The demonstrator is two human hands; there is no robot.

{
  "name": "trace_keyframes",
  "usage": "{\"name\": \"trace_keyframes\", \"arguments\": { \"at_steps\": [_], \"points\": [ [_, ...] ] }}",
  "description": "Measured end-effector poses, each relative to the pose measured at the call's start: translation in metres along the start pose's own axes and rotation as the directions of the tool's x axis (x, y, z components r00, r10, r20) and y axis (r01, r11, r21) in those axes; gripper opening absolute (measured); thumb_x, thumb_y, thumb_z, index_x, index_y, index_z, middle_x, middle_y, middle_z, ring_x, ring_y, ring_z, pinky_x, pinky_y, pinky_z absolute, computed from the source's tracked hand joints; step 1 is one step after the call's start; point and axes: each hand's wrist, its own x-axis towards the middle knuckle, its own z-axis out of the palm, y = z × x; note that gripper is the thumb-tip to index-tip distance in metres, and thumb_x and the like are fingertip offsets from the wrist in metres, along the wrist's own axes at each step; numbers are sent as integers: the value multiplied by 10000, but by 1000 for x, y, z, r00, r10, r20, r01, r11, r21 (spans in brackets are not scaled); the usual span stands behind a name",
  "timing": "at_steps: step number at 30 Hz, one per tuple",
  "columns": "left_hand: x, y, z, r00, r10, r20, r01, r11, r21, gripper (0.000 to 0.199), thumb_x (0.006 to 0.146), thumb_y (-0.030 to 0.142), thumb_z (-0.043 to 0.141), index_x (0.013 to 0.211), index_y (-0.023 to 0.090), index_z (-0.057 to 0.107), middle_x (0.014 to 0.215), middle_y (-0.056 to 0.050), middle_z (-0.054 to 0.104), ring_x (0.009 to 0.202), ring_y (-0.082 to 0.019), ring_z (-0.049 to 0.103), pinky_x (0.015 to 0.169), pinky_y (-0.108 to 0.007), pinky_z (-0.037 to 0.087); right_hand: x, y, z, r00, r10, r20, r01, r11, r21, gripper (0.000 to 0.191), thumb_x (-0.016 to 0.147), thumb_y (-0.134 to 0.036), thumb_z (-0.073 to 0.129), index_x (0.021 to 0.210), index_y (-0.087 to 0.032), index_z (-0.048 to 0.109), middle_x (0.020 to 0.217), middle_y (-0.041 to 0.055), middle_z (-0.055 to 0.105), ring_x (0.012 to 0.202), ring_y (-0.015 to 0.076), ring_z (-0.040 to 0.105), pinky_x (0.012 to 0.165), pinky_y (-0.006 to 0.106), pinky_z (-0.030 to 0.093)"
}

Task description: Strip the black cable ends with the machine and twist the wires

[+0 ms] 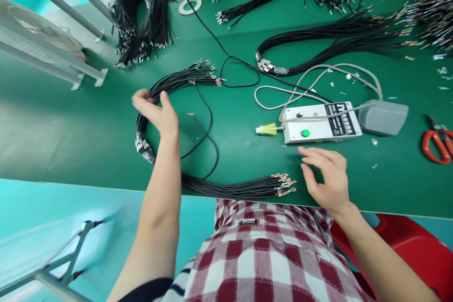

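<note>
A curved bundle of black cables (230,188) lies on the green table, its stripped ends pointing right and its connectors gathered at the left bend. Over the upper left of that bundle is my left hand (157,111), fingers apart, with nothing visibly held; whether it touches the cables I cannot tell. My right hand (327,174) hovers near the table's front edge, thumb and fingers spread, holding nothing. Just above it sits a white box (318,125) with a green button and a yellow-green tip on its left side. One loose black cable (211,122) curves inside the bundle.
Another cable bundle (141,23) lies at the back left, near a white tape ring (190,5). More bundles (304,35) fill the back right. A grey block (384,117) adjoins the box. Red-handled pliers (437,144) lie far right. A red stool (406,250) stands below the table edge.
</note>
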Motion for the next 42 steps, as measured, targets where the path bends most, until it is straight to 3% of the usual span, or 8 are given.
{"name": "trace_keyframes", "arguments": {
  "at_steps": [2, 4, 6, 7, 16, 27, 32, 42],
  "points": [
    [-25, 15, 6, 954, 249, -169, -207, 951, 231, 63, 946, 260, 566, 975, 212, 594, 911, -34, 622, 897, -181, 552, 797, -331, 421, -3, -4, 4, 995, 41, 91, -52, 991, 122, 184, 897, -155, 601, 1050, -256, 618, 1134, 71, 756, 1018, 245, 702, 923, 454, 508],
    [-73, 25, 31, 918, 229, 323, -316, 915, 250, 44, 928, 220, 591, 914, 203, 629, 895, -34, 645, 841, -176, 564, 781, -326, 436, -4, -6, 9, 987, 92, 131, -118, 973, 201, 177, 924, -167, 574, 1068, -253, 631, 1111, 69, 757, 1008, 231, 707, 903, 432, 527],
    [-123, 26, 62, 659, 101, 745, -333, 928, 168, 44, 899, 208, 628, 930, 193, 654, 898, -55, 670, 861, -199, 589, 798, -338, 466, -2, -8, 15, 979, 129, 157, -164, 958, 235, 161, 938, -190, 564, 1061, -251, 649, 1094, 67, 758, 1021, 231, 705, 908, 430, 533],
    [-143, 24, 74, 609, 63, 791, -347, 918, 194, 46, 889, 178, 620, 914, 185, 659, 889, -68, 669, 867, -215, 588, 800, -351, 470, -2, -9, 17, 975, 137, 173, -177, 953, 247, 154, 942, -203, 561, 1052, -250, 658, 1089, 66, 758, 1023, 233, 706, 910, 432, 536],
    [-146, 12, 75, 728, -230, 645, 339, 940, -47, 175, 794, 325, 740, 801, 151, 727, 858, -87, 727, 788, -178, 657, 721, -282, 512, 7, -12, 20, 851, 268, 451, -485, 729, 483, 227, 994, -347, 507, 1118, -253, 671, 1098, 48, 756, 1008, 205, 717, 926, 372, 562],
    [-142, 38, 94, 729, -304, 613, 542, 803, -246, 380, 804, 503, 712, 853, 132, 650, 628, -30, 664, 413, -62, 460, 419, -210, 317, 20, -39, -4, 684, -107, 721, -338, 830, 444, 198, 958, -303, 569, 949, -279, 765, 933, 6, 783, 860, 183, 712, 824, 326, 540],
    [-144, 39, 95, 723, -304, 620, 554, 791, -259, 362, 821, 477, 700, 888, 123, 670, 662, -49, 700, 401, -66, 493, 412, -208, 307, 39, -36, 13, 760, 342, 553, -639, 547, 540, 206, 882, -419, 662, 950, -230, 707, 905, 43, 759, 808, 203, 706, 756, 347, 557],
    [-144, 41, 97, 767, -303, 566, 534, 790, -300, 372, 762, 472, 773, 795, 134, 621, 618, -20, 677, 402, -62, 507, 408, -196, 361, 54, -54, 31, 635, 402, 660, -743, 82, 665, 280, 786, -457, 744, 851, -198, 657, 675, -18, 631, 577, 105, 549, 540, 250, 387]
  ]
}}
